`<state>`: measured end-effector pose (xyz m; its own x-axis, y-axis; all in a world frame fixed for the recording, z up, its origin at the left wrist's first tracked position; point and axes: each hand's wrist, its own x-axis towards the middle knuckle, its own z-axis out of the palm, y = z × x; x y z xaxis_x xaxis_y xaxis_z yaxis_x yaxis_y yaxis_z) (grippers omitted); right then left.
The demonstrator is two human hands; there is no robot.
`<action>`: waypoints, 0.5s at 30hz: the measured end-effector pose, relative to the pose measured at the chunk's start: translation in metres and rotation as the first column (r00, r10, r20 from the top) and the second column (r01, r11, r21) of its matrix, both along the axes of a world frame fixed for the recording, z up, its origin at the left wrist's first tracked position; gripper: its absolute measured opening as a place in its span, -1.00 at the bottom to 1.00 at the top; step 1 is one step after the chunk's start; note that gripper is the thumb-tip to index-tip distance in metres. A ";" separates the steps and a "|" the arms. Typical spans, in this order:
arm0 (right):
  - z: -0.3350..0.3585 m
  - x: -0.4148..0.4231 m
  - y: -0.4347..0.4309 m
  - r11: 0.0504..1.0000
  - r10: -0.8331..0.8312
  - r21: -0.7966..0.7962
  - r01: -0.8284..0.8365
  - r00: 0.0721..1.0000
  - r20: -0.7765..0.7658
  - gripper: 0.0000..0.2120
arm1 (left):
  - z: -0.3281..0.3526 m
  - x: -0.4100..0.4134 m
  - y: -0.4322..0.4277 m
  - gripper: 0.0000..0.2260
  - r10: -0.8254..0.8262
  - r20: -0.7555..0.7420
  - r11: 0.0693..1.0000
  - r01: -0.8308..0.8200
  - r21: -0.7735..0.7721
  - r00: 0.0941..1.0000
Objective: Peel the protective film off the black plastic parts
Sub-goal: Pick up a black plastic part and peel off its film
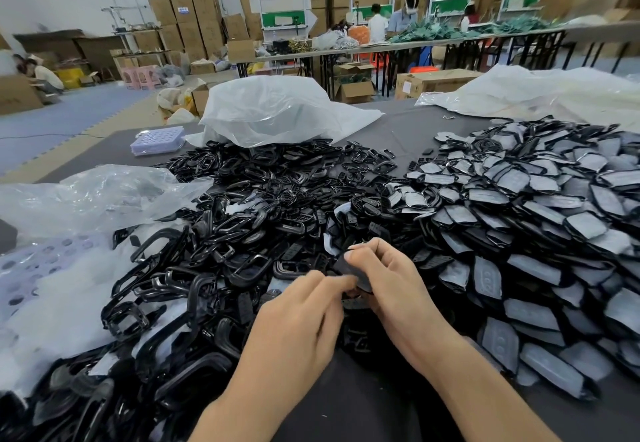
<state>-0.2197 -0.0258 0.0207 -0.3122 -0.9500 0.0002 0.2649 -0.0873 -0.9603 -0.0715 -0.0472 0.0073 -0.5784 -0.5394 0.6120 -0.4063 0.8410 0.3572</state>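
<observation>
Your two forearms come up from the bottom of the frame and meet just below centre, over the near edge of the heaps. Your left hand (pixel 298 317) lies knuckles up, its fingers curled, and its grip pinches the near edge of a small black part (pixel 348 267) between thumb and forefinger. I cannot tell whether that pinch has the film or the plastic itself. Your right hand (pixel 391 279) comes in from the other side with the wrist bent inward. Its fingertips (pixel 360 251) are bunched over the top of the same part, and its grip is pressed onto it. The part sits between both hands, lifted just above the pile.

Left of your hands and up toward the centre spreads a heap of bare black frames (pixel 242 206). On the right side lies a heap of parts with grey film on them (pixel 536 220). Both rest on the dark desk (pixel 415 130). Behind the frames, above centre, slumps a clear plastic bag (pixel 270 109), with a lavender tray (pixel 157 140) just beside it on the left.
</observation>
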 end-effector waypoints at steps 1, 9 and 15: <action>0.000 0.000 0.000 1.000 -0.009 0.013 0.009 1.000 -0.003 -0.66 | 0.000 -0.002 0.003 -0.77 -0.025 0.044 1.000 0.025 0.000 0.999; 0.004 -0.005 0.001 1.000 0.006 0.026 -0.009 0.992 0.126 -0.82 | -0.002 -0.009 0.013 -0.75 -0.143 -0.045 0.985 0.147 0.090 0.989; 0.001 -0.005 0.002 0.999 0.049 -0.002 -0.049 0.995 0.087 -0.85 | -0.004 -0.005 0.001 -0.85 0.181 -0.363 0.924 -0.031 0.382 0.914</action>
<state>-0.2245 -0.0239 0.0219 -0.2640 -0.9642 -0.0246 0.3514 -0.0724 -0.9334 -0.0768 -0.0463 0.0033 -0.2644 -0.8096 0.5242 -0.2532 0.5827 0.7723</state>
